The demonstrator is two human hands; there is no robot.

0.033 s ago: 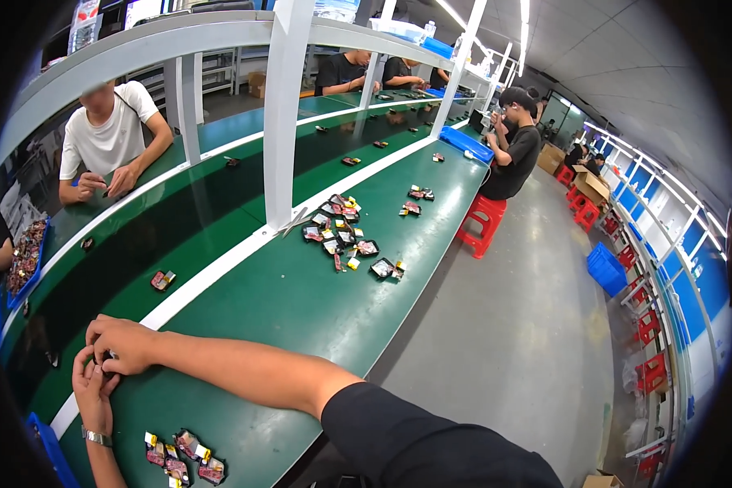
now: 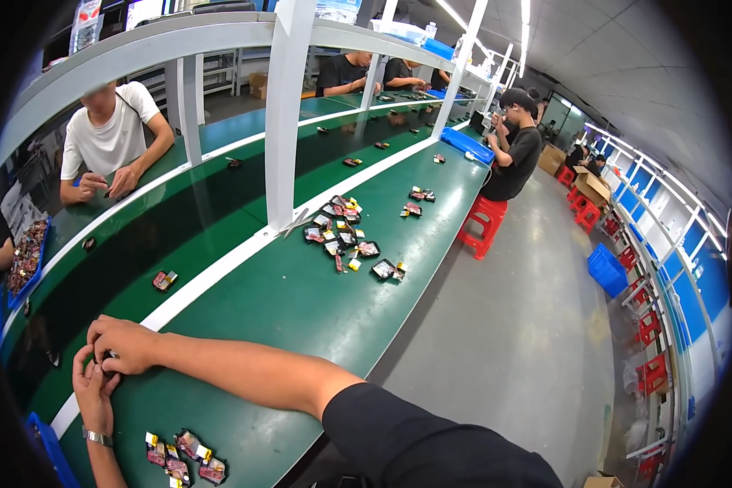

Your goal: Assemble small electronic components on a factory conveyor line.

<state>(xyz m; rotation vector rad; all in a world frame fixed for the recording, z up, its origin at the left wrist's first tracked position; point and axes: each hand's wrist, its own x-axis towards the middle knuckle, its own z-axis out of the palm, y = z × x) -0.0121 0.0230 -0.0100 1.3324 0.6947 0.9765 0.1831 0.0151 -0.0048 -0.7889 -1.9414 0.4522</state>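
Observation:
My left hand [image 2: 94, 392], with a metal watch band at its wrist, meets my right hand [image 2: 127, 345] above the white strip at the table's left side. Both hands have their fingers bent and pinched together around something small, mostly hidden by the fingers. Close to my left forearm lies a small group of black-framed electronic parts [image 2: 189, 445] with reddish faces and yellow and white tabs. A larger heap of similar parts [image 2: 346, 236] sits farther along the green table [image 2: 260, 305]. One more such part [image 2: 164, 281] rests on the dark belt beyond my hands.
A white post [image 2: 281, 122] rises from the strip beside the heap. At lower left is a blue bin edge [image 2: 49, 447]; a blue tray [image 2: 466, 145] stands at the far end. Across the belt a person in white [image 2: 110, 134] works. Another sits on a red stool [image 2: 484, 224].

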